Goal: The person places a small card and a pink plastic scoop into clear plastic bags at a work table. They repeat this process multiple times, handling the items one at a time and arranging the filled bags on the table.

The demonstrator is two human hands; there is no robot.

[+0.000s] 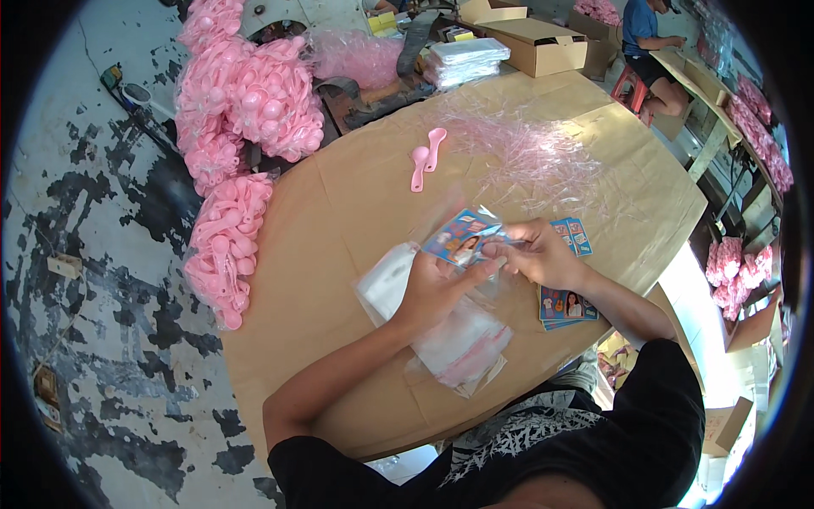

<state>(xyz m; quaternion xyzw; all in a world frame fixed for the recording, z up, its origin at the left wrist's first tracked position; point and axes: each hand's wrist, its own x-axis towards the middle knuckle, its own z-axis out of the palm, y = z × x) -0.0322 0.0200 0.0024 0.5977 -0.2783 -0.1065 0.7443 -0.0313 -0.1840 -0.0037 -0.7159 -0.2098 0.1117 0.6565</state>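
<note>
Between my two hands, above the middle of the table, is a blue printed card (462,236) with clear plastic around its edges. My left hand (432,288) grips the card's near left side, thumb reaching across to the right. At the card's right edge, my right hand (543,253) has its fingers pinched together on the card and plastic. Below them lies a stack of clear plastic bags (462,339), partly covered by my left hand. A pile of blue cards (564,307) sits under my right forearm, and more cards (577,236) lie just beyond it.
Two pink spoons (428,159) lie farther up the brown-covered table (314,254). Pink-tinted plastic strips (543,157) are heaped at the far right. Bags of pink spoons (254,102) stand along the left edge. Cardboard boxes (534,47) and a seated person (649,51) are beyond.
</note>
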